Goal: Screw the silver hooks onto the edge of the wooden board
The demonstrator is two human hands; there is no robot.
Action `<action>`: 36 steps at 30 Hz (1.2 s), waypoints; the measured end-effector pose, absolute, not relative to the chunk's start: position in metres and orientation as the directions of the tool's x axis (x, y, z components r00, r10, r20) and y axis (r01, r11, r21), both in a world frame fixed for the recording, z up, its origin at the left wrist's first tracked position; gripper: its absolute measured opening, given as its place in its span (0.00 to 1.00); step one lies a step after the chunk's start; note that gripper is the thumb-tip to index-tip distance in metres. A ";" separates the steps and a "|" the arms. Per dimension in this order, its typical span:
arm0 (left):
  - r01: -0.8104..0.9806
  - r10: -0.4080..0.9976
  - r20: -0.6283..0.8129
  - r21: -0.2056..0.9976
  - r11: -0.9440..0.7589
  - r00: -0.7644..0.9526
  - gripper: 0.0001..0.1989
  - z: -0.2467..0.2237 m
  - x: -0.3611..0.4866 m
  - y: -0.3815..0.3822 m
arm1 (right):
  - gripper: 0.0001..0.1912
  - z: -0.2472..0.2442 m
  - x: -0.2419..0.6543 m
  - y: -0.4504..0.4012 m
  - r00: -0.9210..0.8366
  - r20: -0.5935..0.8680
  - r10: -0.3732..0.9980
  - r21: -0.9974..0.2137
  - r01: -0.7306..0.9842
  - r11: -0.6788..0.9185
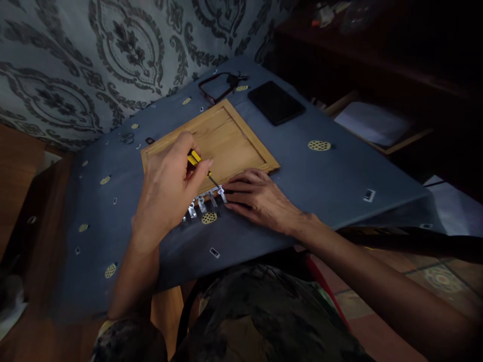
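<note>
My left hand is closed around a yellow-and-black screwdriver. Its thin shaft slants down to the right, with the tip at the right end of a metal hook rail. Several silvery hooks hang from this rail along the near edge of a framed wooden board. At that same end, my right hand has its thumb and fingertips on the last hook, and its other fingers rest by the board's edge. My left hand hides the rail's left end and the board's near left corner.
A blue patterned cloth covers the table. Behind the board lie glasses and a black phone. Small metal pieces are at the left. Patterned wallpaper rises behind; an open drawer stands at the right.
</note>
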State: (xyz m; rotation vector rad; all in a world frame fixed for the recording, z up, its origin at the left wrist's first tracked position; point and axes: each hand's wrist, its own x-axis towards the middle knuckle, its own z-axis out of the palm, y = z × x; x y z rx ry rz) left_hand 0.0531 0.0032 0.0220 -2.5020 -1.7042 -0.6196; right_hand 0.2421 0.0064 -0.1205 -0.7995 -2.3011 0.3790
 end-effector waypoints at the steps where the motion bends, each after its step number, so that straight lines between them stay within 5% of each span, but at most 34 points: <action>1: 0.902 0.880 0.357 0.179 -0.393 0.313 0.07 0.022 0.053 0.003 | 0.14 -0.121 0.242 0.006 -0.596 0.493 0.634 -0.454 0.445 0.771; 36: 0.896 0.895 0.273 0.178 -0.406 0.352 0.09 0.021 0.052 0.003 | 0.14 -0.118 0.242 0.007 -0.603 0.486 0.633 -0.454 0.446 0.772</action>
